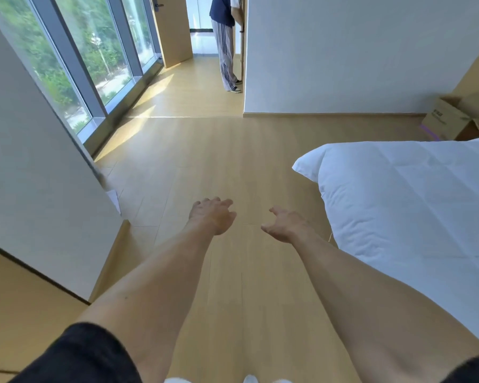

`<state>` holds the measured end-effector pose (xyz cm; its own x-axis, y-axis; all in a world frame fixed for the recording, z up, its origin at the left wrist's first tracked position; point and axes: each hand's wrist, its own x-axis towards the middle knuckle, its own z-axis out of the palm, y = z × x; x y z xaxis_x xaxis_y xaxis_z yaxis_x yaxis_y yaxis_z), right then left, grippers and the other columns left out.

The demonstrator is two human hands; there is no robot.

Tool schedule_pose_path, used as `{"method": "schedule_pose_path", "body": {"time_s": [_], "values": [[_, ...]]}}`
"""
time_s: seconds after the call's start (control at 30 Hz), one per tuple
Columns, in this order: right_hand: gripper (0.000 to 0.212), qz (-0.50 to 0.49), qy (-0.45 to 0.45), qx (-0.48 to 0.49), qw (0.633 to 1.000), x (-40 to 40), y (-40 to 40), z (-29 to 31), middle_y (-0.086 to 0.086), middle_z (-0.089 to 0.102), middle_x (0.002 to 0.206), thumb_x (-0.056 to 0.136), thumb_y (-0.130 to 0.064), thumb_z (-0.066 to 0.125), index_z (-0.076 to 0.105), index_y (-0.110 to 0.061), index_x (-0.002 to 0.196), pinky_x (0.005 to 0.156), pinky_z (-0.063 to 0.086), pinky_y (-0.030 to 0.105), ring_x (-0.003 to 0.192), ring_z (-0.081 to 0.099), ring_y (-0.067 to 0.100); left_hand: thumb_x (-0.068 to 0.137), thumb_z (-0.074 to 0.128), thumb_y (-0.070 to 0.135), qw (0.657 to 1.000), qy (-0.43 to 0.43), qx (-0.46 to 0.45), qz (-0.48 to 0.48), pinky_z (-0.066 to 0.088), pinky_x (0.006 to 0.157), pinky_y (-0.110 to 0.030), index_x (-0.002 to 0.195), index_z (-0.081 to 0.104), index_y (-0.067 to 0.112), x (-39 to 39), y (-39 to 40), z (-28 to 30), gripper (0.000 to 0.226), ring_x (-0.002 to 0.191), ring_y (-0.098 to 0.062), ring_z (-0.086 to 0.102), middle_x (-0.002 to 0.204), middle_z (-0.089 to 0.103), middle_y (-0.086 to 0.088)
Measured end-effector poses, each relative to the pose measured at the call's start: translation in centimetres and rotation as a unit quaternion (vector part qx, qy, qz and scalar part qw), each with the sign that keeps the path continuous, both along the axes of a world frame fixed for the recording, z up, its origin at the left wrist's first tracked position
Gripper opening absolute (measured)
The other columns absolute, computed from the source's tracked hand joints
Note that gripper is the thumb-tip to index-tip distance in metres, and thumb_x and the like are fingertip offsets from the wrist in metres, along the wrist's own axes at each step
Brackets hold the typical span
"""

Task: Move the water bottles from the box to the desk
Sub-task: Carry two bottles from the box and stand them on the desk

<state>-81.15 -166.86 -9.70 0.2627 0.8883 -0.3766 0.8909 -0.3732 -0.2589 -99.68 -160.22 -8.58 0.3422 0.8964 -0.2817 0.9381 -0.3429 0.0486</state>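
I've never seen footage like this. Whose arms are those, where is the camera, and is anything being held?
There is no machine here: a person wears a wide-angle camera on the head, looking forward and down, so the single picture shows their own bare arms stretched out. The left hand and the right hand both hang over the wooden floor with relaxed fingers, holding nothing. A bed with a white duvet lies to the right. Beyond it, by the wall, sits an open cardboard box; its contents cannot be seen, and no water bottles or desk are clearly in view. Tall windows run along the left, and another person stands in the doorway ahead.
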Motion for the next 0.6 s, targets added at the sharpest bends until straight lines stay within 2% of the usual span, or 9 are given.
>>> {"method": "schedule_pose_path", "body": {"time_s": [0.3, 0.6], "values": [[0.066, -0.019, -0.01, 0.011, 1.0, 5.2, 10.1, -0.3, -0.001, 0.045, 0.153, 0.094, -0.058, 0.047, 0.032, -0.032, 0.153, 0.108, 0.04, 0.039, 0.137, 0.044, 0.024, 0.104, 0.032, 0.049, 1.0, -0.001, 0.011, -0.016, 0.03, 0.113, -0.043, 0.153, 0.034, 0.031, 5.5, 11.0, -0.4, 0.053, 0.14, -0.03, 0.04, 0.154, 0.042, -0.005], [0.066, -0.047, -0.038, -0.008, 0.998, 8.9, 24.7, -0.5, 0.001, 0.043, 0.153, 0.094, -0.056, 0.048, 0.032, -0.03, 0.153, 0.108, 0.041, 0.041, 0.136, 0.045, 0.026, 0.103, 0.034, 0.049, 0.998, -0.016, 0.003, -0.063, 0.031, 0.113, -0.042, 0.152, 0.036, 0.032, 10.6, 27.4, -2.6, 0.052, 0.138, -0.03, 0.041, 0.152, 0.044, -0.004]]}}
